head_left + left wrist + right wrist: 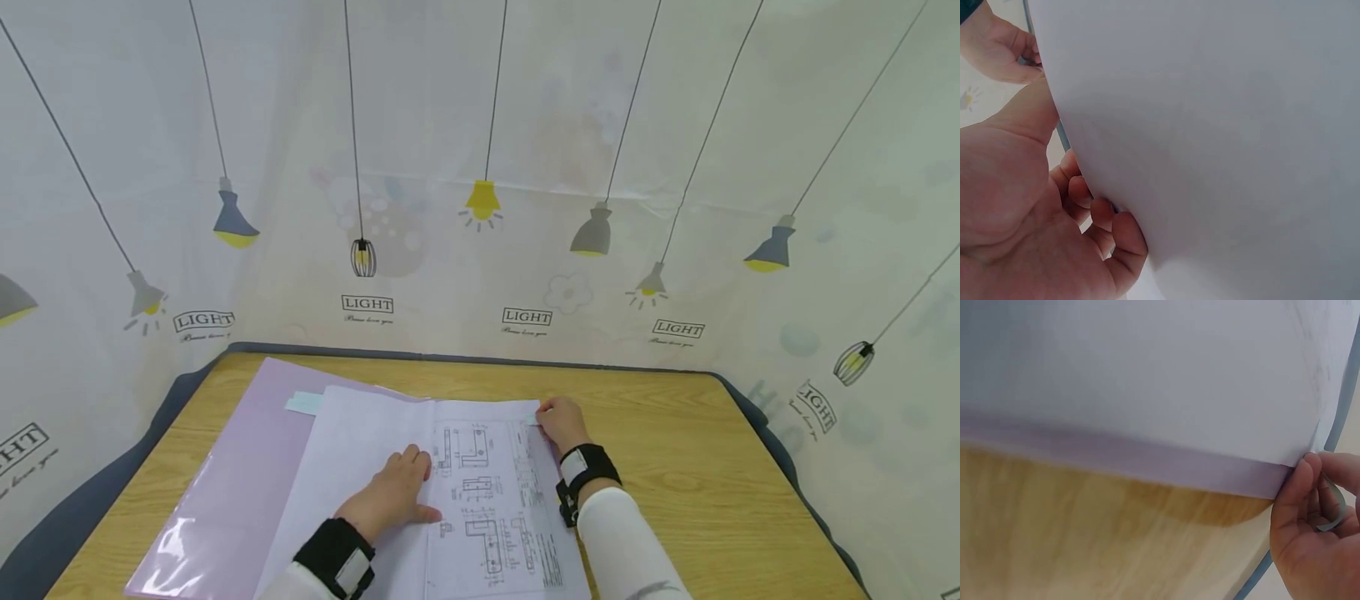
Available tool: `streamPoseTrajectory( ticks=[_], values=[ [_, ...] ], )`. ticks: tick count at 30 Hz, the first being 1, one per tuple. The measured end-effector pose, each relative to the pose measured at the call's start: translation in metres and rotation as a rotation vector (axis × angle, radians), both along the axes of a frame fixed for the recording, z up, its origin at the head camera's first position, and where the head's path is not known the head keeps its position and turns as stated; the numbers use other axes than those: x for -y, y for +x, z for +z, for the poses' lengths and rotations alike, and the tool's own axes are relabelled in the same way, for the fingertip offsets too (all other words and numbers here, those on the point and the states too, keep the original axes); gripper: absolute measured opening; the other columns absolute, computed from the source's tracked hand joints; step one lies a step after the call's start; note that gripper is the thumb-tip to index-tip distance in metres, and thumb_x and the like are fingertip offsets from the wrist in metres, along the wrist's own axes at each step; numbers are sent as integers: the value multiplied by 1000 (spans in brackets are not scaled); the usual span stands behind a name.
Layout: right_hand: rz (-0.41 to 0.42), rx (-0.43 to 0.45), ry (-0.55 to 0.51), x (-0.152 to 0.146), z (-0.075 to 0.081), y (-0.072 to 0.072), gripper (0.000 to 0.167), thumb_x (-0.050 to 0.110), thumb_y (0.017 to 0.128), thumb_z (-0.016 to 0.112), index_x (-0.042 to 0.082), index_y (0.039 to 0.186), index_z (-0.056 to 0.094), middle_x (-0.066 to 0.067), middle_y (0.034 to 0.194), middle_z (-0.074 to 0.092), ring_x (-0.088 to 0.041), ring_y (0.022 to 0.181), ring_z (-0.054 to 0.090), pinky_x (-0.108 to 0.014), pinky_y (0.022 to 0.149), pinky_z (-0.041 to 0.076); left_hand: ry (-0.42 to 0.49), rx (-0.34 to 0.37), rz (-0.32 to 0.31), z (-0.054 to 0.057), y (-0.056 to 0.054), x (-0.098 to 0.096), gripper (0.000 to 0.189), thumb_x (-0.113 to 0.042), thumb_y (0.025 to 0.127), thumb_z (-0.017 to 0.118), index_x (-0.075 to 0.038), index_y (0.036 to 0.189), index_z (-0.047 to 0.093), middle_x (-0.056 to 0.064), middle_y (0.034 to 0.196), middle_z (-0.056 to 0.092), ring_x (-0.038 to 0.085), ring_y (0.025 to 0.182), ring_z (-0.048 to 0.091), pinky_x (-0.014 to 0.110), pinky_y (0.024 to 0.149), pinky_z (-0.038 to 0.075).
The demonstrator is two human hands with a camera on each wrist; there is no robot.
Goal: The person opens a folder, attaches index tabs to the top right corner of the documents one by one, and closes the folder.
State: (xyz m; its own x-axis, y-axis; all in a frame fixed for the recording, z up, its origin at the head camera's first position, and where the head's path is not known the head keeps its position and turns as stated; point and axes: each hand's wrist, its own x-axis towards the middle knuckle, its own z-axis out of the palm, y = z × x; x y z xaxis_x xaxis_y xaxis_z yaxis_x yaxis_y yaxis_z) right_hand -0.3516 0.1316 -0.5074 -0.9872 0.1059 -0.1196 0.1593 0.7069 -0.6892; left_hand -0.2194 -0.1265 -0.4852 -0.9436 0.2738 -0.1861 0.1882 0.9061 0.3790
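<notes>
My right hand pinches a pale blue-green sticky tab at the upper right corner of a sheet printed with technical drawings. The tab's free end curls down between the fingers in the right wrist view. Beneath that sheet shows a narrow strip of a lilac plastic folder. Resting on the papers near the middle fold, my left hand presses with its loosely bent fingers and holds nothing. To its left lies a blank white page, with another pale blue tab sticking out past its edge.
The folder's open lilac cover spreads over the left part of a wood-grain table. Behind the table's dark-edged far side hangs a pale cloth printed with lamps. Wristbands with cameras sit on both wrists.
</notes>
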Motion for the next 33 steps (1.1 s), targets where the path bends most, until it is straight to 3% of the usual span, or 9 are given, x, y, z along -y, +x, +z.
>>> streamPoseTrajectory(
  ticks=[4, 8, 16, 24, 33],
  values=[
    [6, -46, 83, 3, 0, 2, 10, 7, 86, 59, -1, 87, 66, -15, 94, 64, -25, 79, 56, -31, 65, 44, 0, 7, 4, -1, -1, 0, 57, -43, 66, 81, -11, 98, 47, 4, 95, 40, 20, 85, 39, 35, 73, 38],
    [12, -56, 124, 7, 2, 5, 10, 6, 86, 58, -1, 87, 65, -17, 98, 65, -28, 83, 57, -38, 74, 46, 4, 5, 7, -3, -2, 1, 57, -43, 66, 82, -11, 97, 47, 5, 95, 40, 21, 85, 39, 35, 73, 38],
    [44, -74, 226, 12, 7, 10, 8, 3, 84, 58, 1, 83, 66, -12, 84, 66, -24, 73, 57, -37, 70, 47, 9, 4, 11, -4, -1, 1, 57, -43, 66, 82, -10, 97, 48, 4, 95, 40, 21, 84, 40, 35, 72, 38],
    [23, -99, 238, 11, 4, 11, 6, 5, 84, 62, 1, 87, 61, -13, 87, 63, -25, 74, 55, -37, 70, 45, 5, -2, 2, -6, -2, 1, 58, -43, 65, 82, -10, 98, 47, 4, 94, 39, 20, 84, 39, 34, 73, 39],
    [-11, -192, 462, 7, 2, 14, 19, 22, 80, 70, 8, 86, 58, -15, 99, 52, -34, 97, 45, -46, 78, 40, -8, -6, 1, -5, -2, 1, 58, -44, 66, 81, -11, 98, 47, 5, 95, 40, 20, 84, 40, 35, 72, 39]
  ],
)
